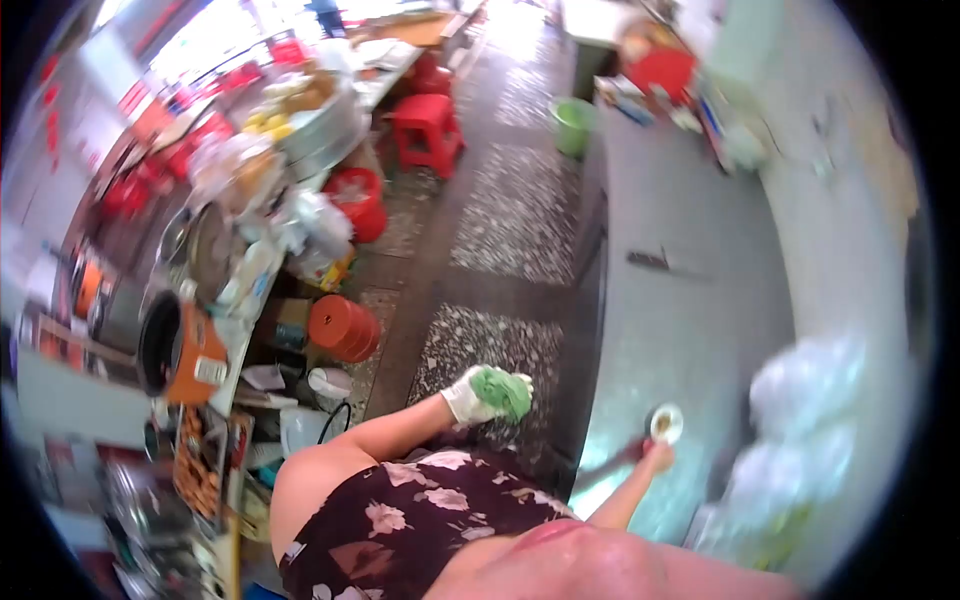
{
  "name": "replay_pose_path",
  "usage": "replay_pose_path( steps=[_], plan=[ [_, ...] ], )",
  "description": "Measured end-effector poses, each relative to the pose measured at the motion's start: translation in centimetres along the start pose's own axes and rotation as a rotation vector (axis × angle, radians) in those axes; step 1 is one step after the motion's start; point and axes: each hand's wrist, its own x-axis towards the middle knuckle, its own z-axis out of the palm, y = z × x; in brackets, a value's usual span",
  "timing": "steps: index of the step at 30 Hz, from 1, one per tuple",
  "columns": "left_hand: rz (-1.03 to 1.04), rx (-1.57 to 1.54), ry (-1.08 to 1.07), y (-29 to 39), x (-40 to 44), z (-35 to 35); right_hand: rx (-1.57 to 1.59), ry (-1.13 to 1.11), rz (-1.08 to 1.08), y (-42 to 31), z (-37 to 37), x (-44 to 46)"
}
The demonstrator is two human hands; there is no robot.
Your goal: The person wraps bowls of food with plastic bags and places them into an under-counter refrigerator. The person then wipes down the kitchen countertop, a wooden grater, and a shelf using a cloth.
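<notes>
My left hand [465,398] wears a white glove and is closed around a crumpled green cloth [503,393], held over the floor beside the counter. My bare right hand [656,457] is at the rim of a small white dish [667,424] with something brownish in it. The fingers look pinched on the dish's near edge. Beneath it is the grey metal counter [680,340]; I cannot tell whether the dish rests on it. A knife [655,261] with a dark handle lies farther up the counter.
Clear plastic bags [805,430] stand along the counter's right side. A green bin [573,126] is at its far end. On the left are a red stool [427,130], red buckets [344,328] and a cluttered table with a large metal pot [325,130].
</notes>
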Motion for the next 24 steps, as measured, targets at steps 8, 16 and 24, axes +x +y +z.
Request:
replay_pose_path(
  steps=[8,16,24],
  plan=[
    [0.776,1.792,-0.140,1.4,-1.2,0.6,0.025,-0.413,0.017,-4.7,8.1,-7.3],
    [0.563,2.383,0.257,3.5,-3.9,6.0,0.070,-0.745,-0.083,-10.9,14.4,-14.1],
    [0.641,2.500,-0.367,4.5,1.7,7.7,0.108,-0.517,-0.118,-12.3,7.1,-17.6]
  ],
)
